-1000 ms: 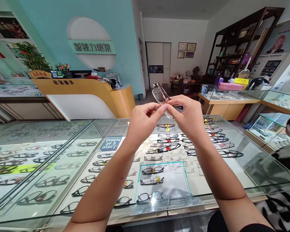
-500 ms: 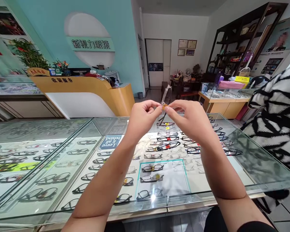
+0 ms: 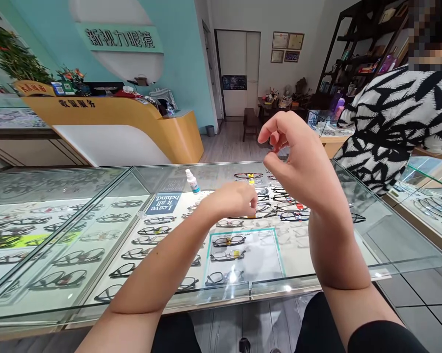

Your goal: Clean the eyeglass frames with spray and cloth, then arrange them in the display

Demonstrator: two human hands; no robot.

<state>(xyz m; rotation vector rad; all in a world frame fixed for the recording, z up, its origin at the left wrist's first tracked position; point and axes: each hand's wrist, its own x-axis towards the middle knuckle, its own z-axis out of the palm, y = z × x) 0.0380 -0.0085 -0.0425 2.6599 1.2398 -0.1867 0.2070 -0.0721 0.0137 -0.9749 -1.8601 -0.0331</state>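
Observation:
My left hand (image 3: 237, 200) is low over the glass counter, fingers curled and closed at a pair of eyeglasses (image 3: 252, 216) with an orange tag. Much of that frame is hidden behind the hand. Raised to the right, my right hand (image 3: 298, 159) has its thumb and curved fingers apart, with nothing seen between them. Rows of other eyeglasses (image 3: 228, 240) lie around and below my hands, some with yellow or red tags. Beyond my left forearm, a small white spray bottle (image 3: 192, 182) with a blue band stands upright.
The glass display counter (image 3: 250, 290) spans the view before me. A blue printed card (image 3: 163, 204) lies among the frames. At the right stands a person in a black-and-white patterned top (image 3: 386, 117). A yellow-and-white reception desk (image 3: 180, 139) is behind, left.
My hands have parted. The left has lowered toward the counter with the eyeglasses; the right has let go and risen. The bottle has come into sight, and the person at the right shows more.

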